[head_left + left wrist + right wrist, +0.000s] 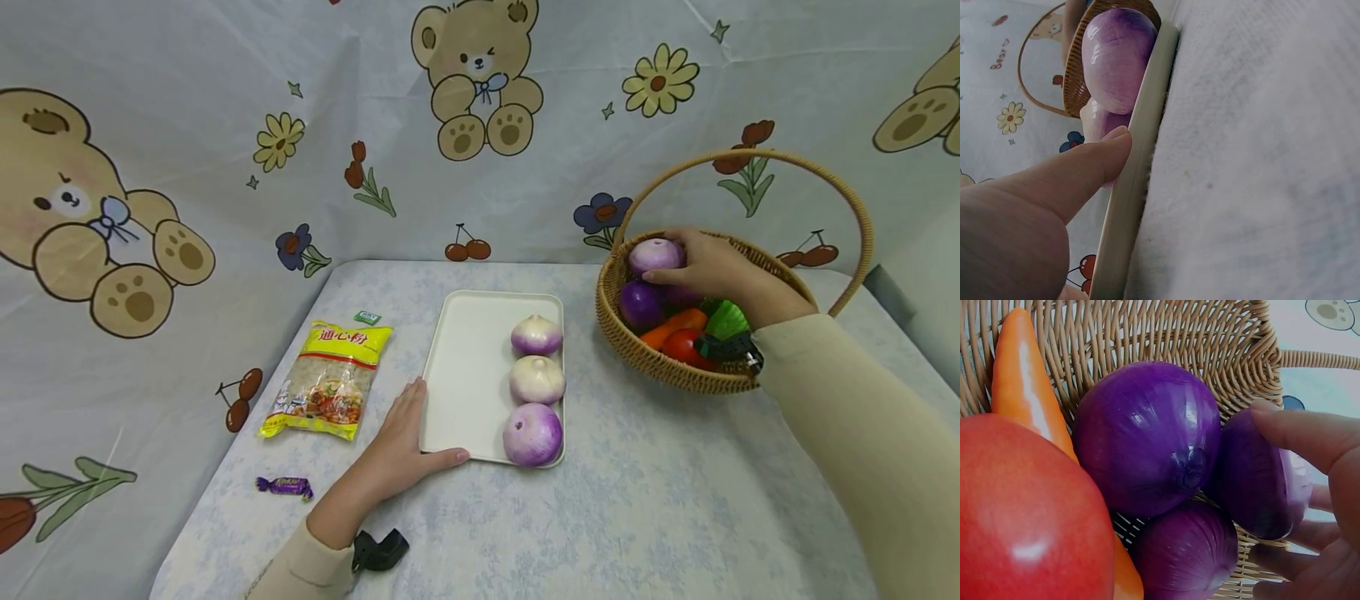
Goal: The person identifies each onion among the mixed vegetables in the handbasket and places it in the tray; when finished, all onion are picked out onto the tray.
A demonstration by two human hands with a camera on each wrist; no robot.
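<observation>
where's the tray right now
In the head view, the tray lies mid-table, between the bag at left and the basket at right, left hand at its near-left corner.

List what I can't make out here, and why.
Print on the small flat green packet and purple twist-wrapped candy, head view: too small.
Rest of the bright green vegetable, head view: partly behind the black wrist device.
Full outline of the round red tomato, right wrist view: cut off by the left and bottom edges.
Remainder of the brown woven wicker basket, left wrist view: cut off by the top edge.
</observation>
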